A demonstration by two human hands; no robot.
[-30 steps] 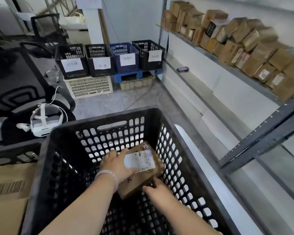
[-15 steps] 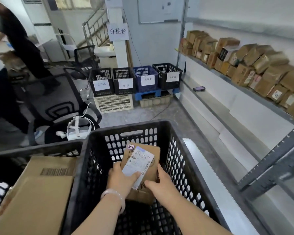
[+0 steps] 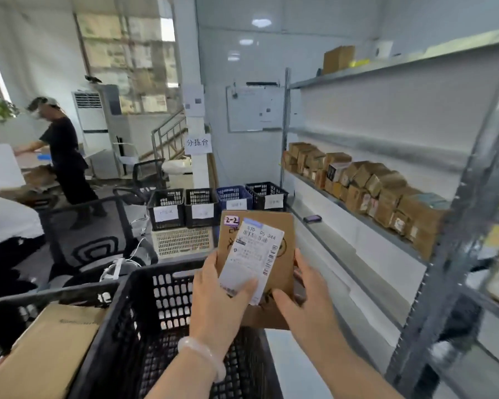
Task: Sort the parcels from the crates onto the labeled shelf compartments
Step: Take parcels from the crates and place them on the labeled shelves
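I hold a brown cardboard parcel (image 3: 280, 234) upright above the black crate (image 3: 144, 326), its face toward me. It carries a white shipping label and a small sticker reading 2-2 at its top left. My left hand (image 3: 216, 295) grips its left edge, thumb on the label. My right hand (image 3: 303, 300) holds the lower right corner. To the right stands the grey metal shelf (image 3: 366, 220), with many brown parcels (image 3: 366, 185) packed on its middle level.
A second crate at lower left holds a large cardboard box (image 3: 49, 352). Labeled crates (image 3: 202, 205) stand on the floor ahead. A black office chair (image 3: 92, 240) is at left. A person (image 3: 61, 156) works at a table far left. A dark phone (image 3: 312, 218) lies on the lower shelf.
Both hands have lifted the parcel out of the black crate and turned it upright, up to chest height. My view has tilted up toward the room and shelf.
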